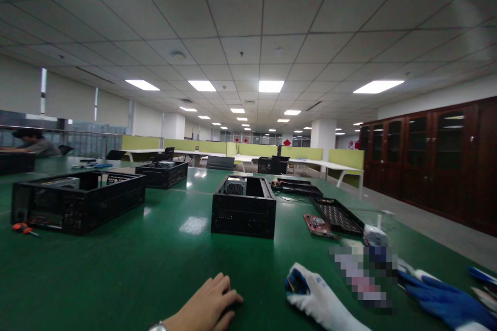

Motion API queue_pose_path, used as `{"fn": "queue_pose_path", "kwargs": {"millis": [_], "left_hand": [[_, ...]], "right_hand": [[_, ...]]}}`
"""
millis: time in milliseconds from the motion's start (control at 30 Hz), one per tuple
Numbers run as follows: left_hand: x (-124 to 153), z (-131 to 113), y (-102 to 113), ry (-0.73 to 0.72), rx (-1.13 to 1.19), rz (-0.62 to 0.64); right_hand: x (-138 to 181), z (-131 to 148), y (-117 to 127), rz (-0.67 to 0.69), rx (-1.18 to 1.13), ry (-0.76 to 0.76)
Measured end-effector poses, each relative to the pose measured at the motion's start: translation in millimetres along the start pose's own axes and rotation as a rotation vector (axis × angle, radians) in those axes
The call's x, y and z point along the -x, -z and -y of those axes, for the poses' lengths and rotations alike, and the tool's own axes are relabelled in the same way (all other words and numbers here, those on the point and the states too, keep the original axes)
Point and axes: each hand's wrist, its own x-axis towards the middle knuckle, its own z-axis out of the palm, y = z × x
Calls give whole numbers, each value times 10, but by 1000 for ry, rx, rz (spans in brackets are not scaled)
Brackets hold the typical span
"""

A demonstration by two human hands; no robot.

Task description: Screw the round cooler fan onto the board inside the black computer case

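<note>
My left hand (213, 304) is bare, with a watch (158, 327) at the wrist. It lies palm down on the green table (163, 264), fingers apart and slightly bent, holding nothing. To its right is my right hand (316, 292), in a white work glove with a blue palm. Its fingers are curled inward; whatever they hold, if anything, is hidden. A black computer case (243, 214), its top open and a power supply (235, 186) inside, stands in front of both hands. Farther right lies a blue-and-white glove (446, 295).
More open computer cases (81, 201) (162, 173) stand left, near an orange-handled tool (24, 228). At right lie a red circuit board (317, 225), a black panel (337, 214) and a white object (375, 236). A person (39, 144) sits far left. Wooden cabinets (427, 165) line the right wall.
</note>
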Motion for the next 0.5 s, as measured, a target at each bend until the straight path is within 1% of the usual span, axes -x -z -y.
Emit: {"fn": "queue_pose_path", "kwargs": {"millis": [167,267,367,433,500], "left_hand": [[-24,63,-40,-30,-10,-47],[-47,88,-108,-52,-31,-64],[-108,132,-150,-91,-79,-101],[-226,203,-91,-120,-132,-148],[-447,307,93,-134,-191,-219]], "right_hand": [[-2,-8,-7,40,29,12],[39,70,39,66,38,19],[84,145,86,70,29,59],[95,164,99,63,14,80],[89,160,96,56,-12,97]]}}
